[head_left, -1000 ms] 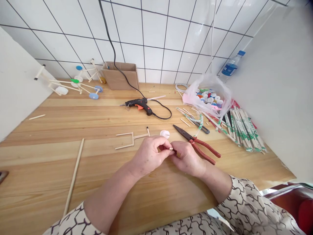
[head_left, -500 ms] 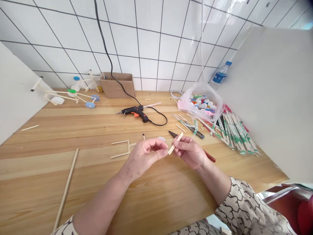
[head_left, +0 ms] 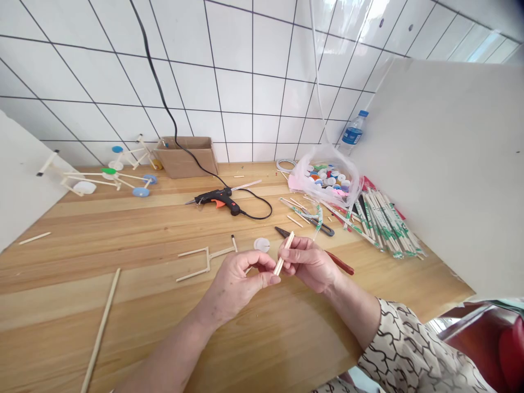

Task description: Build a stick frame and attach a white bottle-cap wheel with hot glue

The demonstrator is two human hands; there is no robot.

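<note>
Short chopstick piece (head_left: 284,253) in the right hand (head_left: 307,266)

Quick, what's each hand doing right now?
Left hand: curled, can't tell if holding anything.
Right hand: closed, holding a wooden stick.

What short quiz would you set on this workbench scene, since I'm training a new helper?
1. Which grips the short wooden piece: the left hand or the right hand?
2. True or false: the clear plastic bag holds bottle caps.
3. Fill in the blank: the handles of the pliers are ____.

Key: 1. The right hand. 2. True. 3. Red.
</note>
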